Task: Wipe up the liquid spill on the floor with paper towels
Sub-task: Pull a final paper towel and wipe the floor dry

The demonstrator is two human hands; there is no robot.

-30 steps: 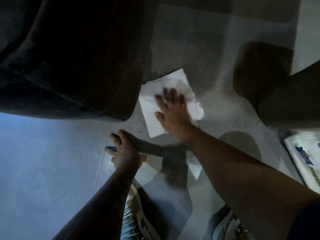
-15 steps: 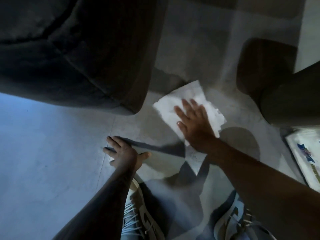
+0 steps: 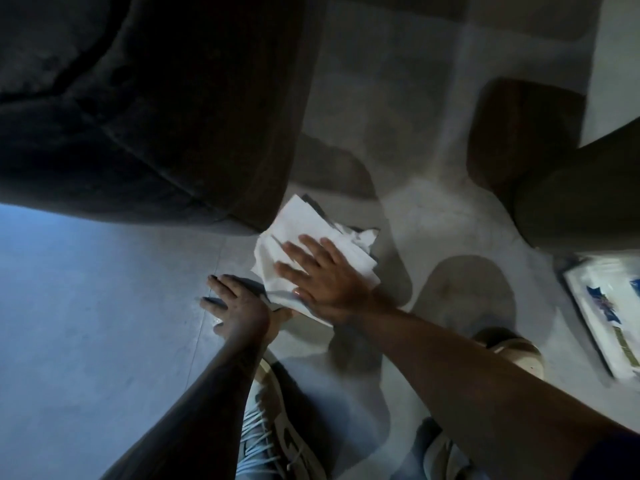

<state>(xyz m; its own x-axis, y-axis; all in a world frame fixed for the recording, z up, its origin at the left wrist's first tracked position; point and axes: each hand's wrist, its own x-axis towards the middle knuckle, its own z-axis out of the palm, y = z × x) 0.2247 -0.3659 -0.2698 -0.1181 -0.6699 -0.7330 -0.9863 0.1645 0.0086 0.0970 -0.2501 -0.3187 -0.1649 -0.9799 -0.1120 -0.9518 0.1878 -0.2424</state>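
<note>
Your right hand lies flat on the white crumpled paper towel, its fingers straight and pressing the towel to the grey floor just below the corner of the dark upholstered sofa. The towel's long axis runs from that corner back under your palm. Your left hand, fingers spread and relaxed, braces on the floor just beside the towel. The white packet, well right of the sofa, has blue print too blurred to read.

Furniture and a packet
Dark sofa at ten o'clock; dark seat at two; white printed packet at three.
</note>
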